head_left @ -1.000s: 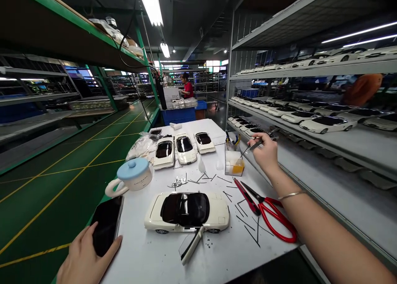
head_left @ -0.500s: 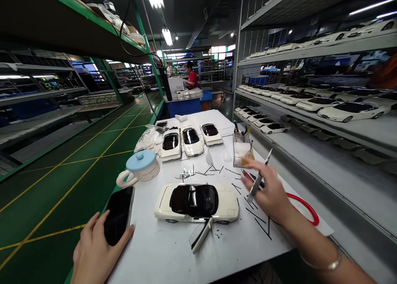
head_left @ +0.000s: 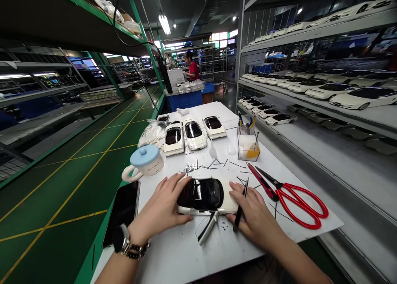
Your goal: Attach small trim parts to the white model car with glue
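A cream model car [head_left: 203, 195] with a dark roof lies crosswise on the white table, its near door [head_left: 208, 228] swung open toward me. My left hand [head_left: 164, 205] is wrapped round the car's left end, fingers behind and thumb in front. My right hand [head_left: 252, 211] grips the right end in the same way. Slim pointed tweezers [head_left: 240, 209] are tucked between the right thumb and fingers, tip pointing away from me. Small dark bits [head_left: 223, 225] are scattered beside the open door.
Red-handled scissors [head_left: 300, 203] and a red-and-black utility knife [head_left: 263, 181] lie at right. A clear tool box [head_left: 248, 145] stands behind them. A lidded mug [head_left: 145, 162] and phone [head_left: 122, 211] are at left. Beyond are more model cars [head_left: 194, 134] and black strips [head_left: 217, 162].
My left hand has left the phone and taken hold of the car. My right hand has come down leftward from beside the tool box onto the car's other end, still with the tweezers.
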`<state>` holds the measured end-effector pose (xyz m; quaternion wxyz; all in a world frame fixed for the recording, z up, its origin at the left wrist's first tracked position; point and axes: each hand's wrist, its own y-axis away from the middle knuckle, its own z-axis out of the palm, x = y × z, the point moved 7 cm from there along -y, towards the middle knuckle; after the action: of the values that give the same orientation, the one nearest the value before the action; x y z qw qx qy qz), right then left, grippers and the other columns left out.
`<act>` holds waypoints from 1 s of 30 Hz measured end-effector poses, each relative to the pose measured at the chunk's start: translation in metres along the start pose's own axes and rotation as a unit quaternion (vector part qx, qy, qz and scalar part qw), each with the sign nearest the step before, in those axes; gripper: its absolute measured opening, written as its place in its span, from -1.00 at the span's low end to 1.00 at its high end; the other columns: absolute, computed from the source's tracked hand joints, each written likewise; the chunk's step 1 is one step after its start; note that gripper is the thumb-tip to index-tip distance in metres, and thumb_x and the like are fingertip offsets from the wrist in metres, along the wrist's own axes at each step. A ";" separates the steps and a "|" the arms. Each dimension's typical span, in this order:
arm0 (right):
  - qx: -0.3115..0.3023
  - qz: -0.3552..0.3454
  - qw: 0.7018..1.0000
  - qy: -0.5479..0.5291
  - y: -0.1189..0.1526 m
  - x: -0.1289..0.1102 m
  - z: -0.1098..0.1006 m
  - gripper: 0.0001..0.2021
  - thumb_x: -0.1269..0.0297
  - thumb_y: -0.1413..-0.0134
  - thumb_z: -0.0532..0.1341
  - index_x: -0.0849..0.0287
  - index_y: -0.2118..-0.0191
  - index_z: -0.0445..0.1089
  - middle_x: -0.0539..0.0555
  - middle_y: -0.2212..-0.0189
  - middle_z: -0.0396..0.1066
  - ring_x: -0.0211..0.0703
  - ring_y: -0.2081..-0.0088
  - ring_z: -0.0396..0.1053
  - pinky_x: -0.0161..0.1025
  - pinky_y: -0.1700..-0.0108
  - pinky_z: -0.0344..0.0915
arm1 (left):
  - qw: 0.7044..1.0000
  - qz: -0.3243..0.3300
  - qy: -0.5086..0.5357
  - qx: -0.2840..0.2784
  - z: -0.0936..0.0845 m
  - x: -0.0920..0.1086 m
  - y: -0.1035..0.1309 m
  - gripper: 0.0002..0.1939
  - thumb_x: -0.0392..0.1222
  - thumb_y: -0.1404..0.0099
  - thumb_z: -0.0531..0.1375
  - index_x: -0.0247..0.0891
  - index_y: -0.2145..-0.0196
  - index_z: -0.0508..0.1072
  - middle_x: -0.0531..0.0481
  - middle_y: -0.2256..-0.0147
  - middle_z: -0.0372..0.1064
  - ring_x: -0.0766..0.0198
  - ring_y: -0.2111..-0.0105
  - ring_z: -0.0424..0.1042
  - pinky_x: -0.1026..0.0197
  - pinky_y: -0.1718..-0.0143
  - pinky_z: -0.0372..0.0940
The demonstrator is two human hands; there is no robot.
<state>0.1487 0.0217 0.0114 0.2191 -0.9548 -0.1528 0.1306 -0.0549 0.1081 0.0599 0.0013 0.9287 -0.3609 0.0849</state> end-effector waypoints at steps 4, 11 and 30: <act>0.005 -0.001 1.000 0.016 0.000 0.003 -0.001 -0.53 0.14 -0.13 0.17 0.22 -0.10 0.11 0.25 -0.18 0.20 0.14 -0.15 0.20 0.13 -0.10 0.16 | 0.999 -0.009 0.019 -0.044 0.011 -0.011 -0.017 0.06 0.16 0.13 0.36 -0.11 -0.25 0.00 -0.18 -0.24 0.03 -0.14 -0.21 0.05 -0.15 -0.20 0.02; 0.129 0.169 0.977 -0.021 0.018 0.009 -0.013 -0.82 0.23 -0.21 0.11 0.15 0.11 0.26 0.21 0.08 0.44 0.09 0.10 0.41 0.19 -0.05 0.18 | 0.983 -0.184 -0.018 -0.002 0.008 -0.001 0.003 -0.22 0.33 -0.21 -0.02 -0.30 -0.19 0.14 -0.28 0.00 0.33 -0.14 0.04 0.33 -0.14 0.06 0.24; 0.080 0.199 0.943 -0.253 0.088 -0.050 0.003 -0.73 0.18 -0.16 0.12 0.11 0.07 0.12 0.38 -0.22 0.10 0.20 -0.14 0.24 -0.04 0.15 0.45 | 0.926 -0.219 0.306 -0.022 0.055 0.065 0.064 -0.12 0.18 -0.17 0.12 -0.16 -0.30 -0.19 -0.25 -0.20 0.13 -0.07 -0.14 0.22 -0.12 -0.10 0.22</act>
<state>0.1224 -0.0698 -0.0224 0.2187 -0.8806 0.0010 0.4204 -0.0421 0.0135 0.0122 0.1508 0.9133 -0.1324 0.3546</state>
